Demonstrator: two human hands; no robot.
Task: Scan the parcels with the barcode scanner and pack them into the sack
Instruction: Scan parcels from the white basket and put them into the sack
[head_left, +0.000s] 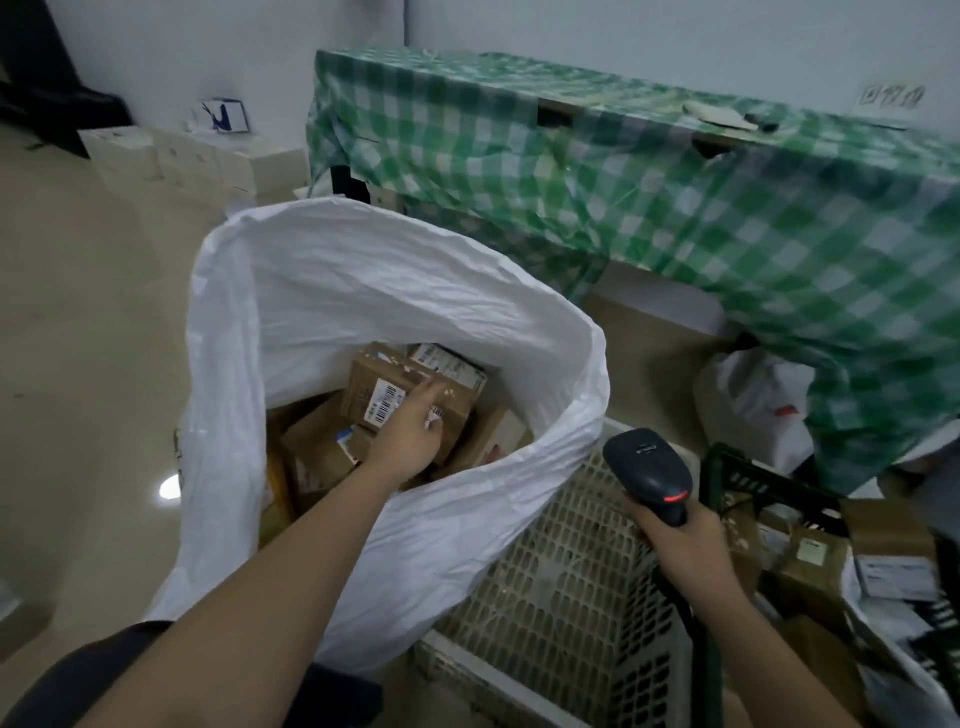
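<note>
My left hand (415, 431) reaches down into the big crinkled white plastic sack (322, 291), fingers loosely straight and resting on top of a small brown cardboard parcel with a white barcode label (402, 397); I am touching it, not gripping it. It lies tilted on the heap of other brown cardboard parcels (322, 452) that fills the sack's bottom, with a white-labelled box (452, 364) just behind it. My right hand (680, 540) is curled round the handle of the dark grey barcode scanner (649, 473), held upright over the cream perforated plastic crate (571, 582) beside the sack, a red light showing on its head.

This parcel looks light and stiff: a small taped carton that should keep its shape under a squeeze. I judge it best taken across its short sides, thumb on one edge and fingers on the other, keeping off the label so the barcode stays readable. The cardboard offers good friction, though any tape strips may be slicker. Because it sits canted on an uneven pile, it may slide into a gap when I let go, so I would press it flat to settle it. The sack is thin and soft; its rim sags and could fold inward.

More cardboard parcels (810, 561) wait at my right, near a dark green wire basket (753, 478), below the green-and-white chequered cloth (675, 182) draped over the tabletop.
</note>
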